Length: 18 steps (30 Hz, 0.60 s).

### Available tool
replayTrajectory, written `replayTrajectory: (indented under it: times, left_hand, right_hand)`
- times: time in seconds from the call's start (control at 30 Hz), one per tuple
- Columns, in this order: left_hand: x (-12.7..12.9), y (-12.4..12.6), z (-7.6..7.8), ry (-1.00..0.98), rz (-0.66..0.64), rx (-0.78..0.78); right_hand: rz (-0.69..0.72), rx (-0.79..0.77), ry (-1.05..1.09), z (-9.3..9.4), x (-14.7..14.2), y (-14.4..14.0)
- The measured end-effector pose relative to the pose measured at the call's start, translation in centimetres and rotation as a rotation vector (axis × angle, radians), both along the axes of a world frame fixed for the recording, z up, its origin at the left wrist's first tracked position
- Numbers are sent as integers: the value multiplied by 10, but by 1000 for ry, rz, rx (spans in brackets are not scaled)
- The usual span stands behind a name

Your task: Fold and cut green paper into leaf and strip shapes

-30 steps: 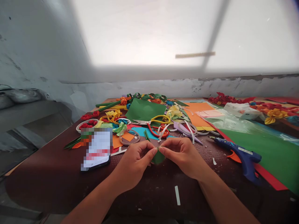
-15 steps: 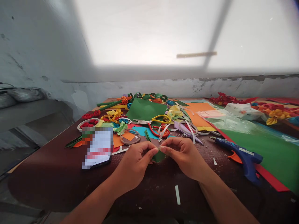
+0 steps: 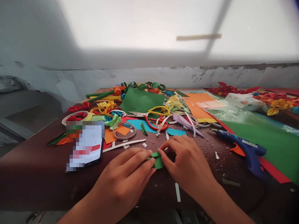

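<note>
A small folded piece of green paper [image 3: 159,163] lies low over the tabletop between my hands, a raised flap along its far edge. My left hand [image 3: 125,175] holds its left end under nearly straight, close-set fingers; the thumb is hidden. At the paper's right edge, the thumb and index finger of my right hand [image 3: 188,161] are closed on it. Just beyond my hands are a narrow green paper roll [image 3: 144,128], a tape ring [image 3: 124,130] and a long white strip [image 3: 127,145]. Scissors [image 3: 149,112] with yellow and red handles lie farther back.
A phone [image 3: 87,144] leans at the left. On the right, a blue glue gun [image 3: 247,149] rests by a large green sheet [image 3: 271,146]. Coloured paper, ribbon scraps and paper flowers [image 3: 277,105] cover the back of the brown table [image 3: 35,174]. A white strip [image 3: 177,192] lies in front.
Both hands were pinching the green paper by its far edge, raised. It is now lower and flatter, with my left fingers laid across it. The view has tilted slightly downward.
</note>
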<state>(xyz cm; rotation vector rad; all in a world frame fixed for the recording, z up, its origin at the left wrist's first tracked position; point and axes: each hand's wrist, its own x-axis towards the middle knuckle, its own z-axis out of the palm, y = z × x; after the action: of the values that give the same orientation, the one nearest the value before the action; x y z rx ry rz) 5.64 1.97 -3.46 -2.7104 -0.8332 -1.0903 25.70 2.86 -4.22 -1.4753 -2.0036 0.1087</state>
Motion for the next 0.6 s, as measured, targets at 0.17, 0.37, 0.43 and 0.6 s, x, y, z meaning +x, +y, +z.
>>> replayTrajectory:
  times: [0.17,0.37,0.43,0.6]
  left_hand:
    - [-1,3,-1,87,-12,-45]
    - [-1,9,-3,65,6,-63]
    - [-1,10,-4,59,6,-71]
    - [-3,10,-8,58,26,-68]
  right_hand:
    - [356,102,48,1,14,-13]
    - [491,-48,124,3,26,-14]
    - [500,-63,132,5,27,-10]
    - [490,-75,82,10,29,-3]
